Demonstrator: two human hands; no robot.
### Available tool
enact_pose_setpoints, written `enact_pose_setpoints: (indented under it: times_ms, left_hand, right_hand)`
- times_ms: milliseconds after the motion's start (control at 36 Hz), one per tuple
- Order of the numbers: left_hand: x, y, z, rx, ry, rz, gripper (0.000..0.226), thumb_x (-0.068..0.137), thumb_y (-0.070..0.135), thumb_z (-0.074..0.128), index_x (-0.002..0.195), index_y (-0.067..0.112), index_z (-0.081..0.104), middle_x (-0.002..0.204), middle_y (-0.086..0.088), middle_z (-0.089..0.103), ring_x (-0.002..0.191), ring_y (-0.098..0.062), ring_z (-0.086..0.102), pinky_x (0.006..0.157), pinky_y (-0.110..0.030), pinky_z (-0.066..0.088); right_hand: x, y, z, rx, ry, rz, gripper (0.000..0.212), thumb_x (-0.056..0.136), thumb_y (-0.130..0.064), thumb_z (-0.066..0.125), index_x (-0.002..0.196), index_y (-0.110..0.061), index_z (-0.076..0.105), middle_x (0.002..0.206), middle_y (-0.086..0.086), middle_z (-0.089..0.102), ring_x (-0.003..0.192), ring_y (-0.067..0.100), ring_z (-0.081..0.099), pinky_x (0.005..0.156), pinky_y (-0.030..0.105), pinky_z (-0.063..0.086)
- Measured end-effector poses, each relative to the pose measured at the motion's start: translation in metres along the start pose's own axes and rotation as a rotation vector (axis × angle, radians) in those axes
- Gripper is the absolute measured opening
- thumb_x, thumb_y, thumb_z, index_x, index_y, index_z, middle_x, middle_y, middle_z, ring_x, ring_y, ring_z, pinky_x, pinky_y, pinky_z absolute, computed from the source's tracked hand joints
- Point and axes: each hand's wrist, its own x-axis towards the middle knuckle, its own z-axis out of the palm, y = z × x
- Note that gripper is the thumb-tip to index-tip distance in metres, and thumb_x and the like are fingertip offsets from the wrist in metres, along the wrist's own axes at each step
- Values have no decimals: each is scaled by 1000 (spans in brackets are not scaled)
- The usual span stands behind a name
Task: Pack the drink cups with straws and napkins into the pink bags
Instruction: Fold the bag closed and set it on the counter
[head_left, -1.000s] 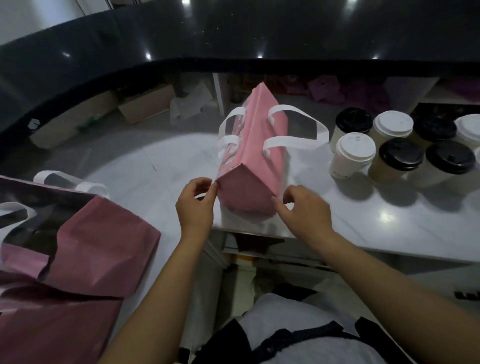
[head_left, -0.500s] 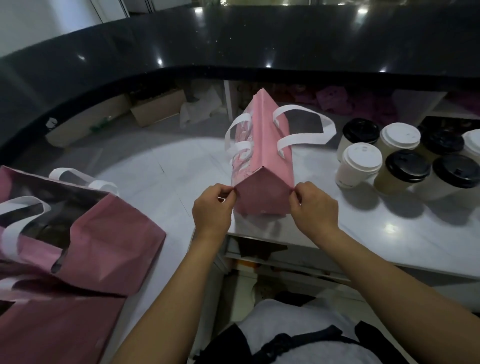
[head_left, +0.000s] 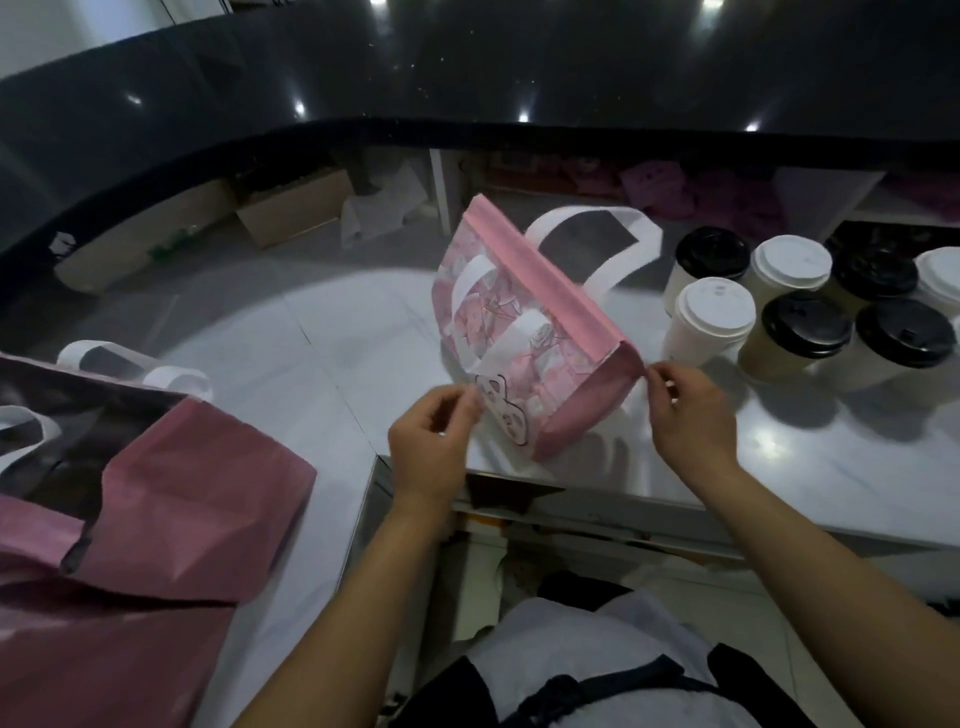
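The pink bag (head_left: 519, 332) leans on the counter (head_left: 831, 467) beside the cups (head_left: 717, 317), its near corners pinched by the left hand (head_left: 431, 436) and right hand (head_left: 685, 415). An uneven pull could tear the bag or topple it onto the cups.

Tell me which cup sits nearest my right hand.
The white-lidded cup at the front left of the cluster, just beyond your right hand; the other white-lidded cups stand farther back.

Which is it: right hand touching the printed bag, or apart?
Touching. The head view shows the right hand pinching the printed bag's near top corner between thumb and fingertip.
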Motion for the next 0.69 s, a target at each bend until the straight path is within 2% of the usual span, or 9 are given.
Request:
enact_pose_setpoints:
  times_ms: [56,111,167,250,306,361,472,583,694]
  left_hand:
    - [18,-4,-8,-30,104,-94,18,98,17,65,94,33,72,87,7,75,85,-18,71,78,-36,61]
    - [41,-10,-17,-7,141,-186,14,100,21,61,108,27,71,107,1,73,101,-20,68,90,-42,58]
    - [65,-19,-22,1,121,-294,26,102,28,57,127,27,64,128,3,64,118,-18,60,99,-37,53]
    - [95,-27,-22,-4,36,-404,37,105,36,50,141,29,54,144,6,52,132,-16,48,97,-29,43]
    - [108,-31,-21,-64,-30,-430,33,106,36,46,137,30,58,135,13,55,132,-15,47,99,-31,40]
    - [116,-33,-21,-104,-81,-435,25,106,35,46,124,34,64,127,16,57,131,-16,48,102,-34,41]
    - [121,-38,-25,-135,-122,-442,20,105,35,50,112,42,67,134,12,56,133,-18,46,109,-39,41]
    - [128,-37,-26,-162,-166,-473,24,105,38,49,126,43,60,139,12,50,132,-17,42,108,-39,40]
    - [137,-35,-24,-169,-173,-475,15,103,31,55,108,36,68,122,17,64,123,-11,53,103,-36,44]
  right_hand:
    - [2,1,-7,161,-25,68,25,102,-22,52,122,-16,65,111,4,68,94,22,65,80,34,50]
    - [-3,-5,-11,318,-56,117,28,100,-22,57,127,-22,61,112,-6,66,94,11,66,81,24,52]
    - [-17,-14,-10,408,-112,123,22,96,-21,64,117,-29,63,105,-20,66,93,1,65,77,16,52]
    - [-46,-30,-3,507,-259,112,20,89,-21,73,97,-38,65,96,-23,70,91,0,67,80,26,56]
    - [-60,-41,3,557,-278,94,19,86,-22,77,94,-37,69,95,-18,72,89,6,69,80,30,57]
    - [-65,-51,10,571,-247,110,15,84,-23,78,93,-32,71,92,-12,73,87,10,69,81,33,58]
    - [-62,-61,17,509,-187,138,10,88,-26,75,97,-22,72,97,-5,70,90,10,66,84,40,57]
    - [-59,-61,18,461,-159,117,11,89,-27,74,96,-19,73,97,-6,70,91,7,64,83,35,56]
    - [-59,-61,18,460,-124,114,4,88,-26,75,91,-25,72,94,-10,69,89,3,63,82,28,56]
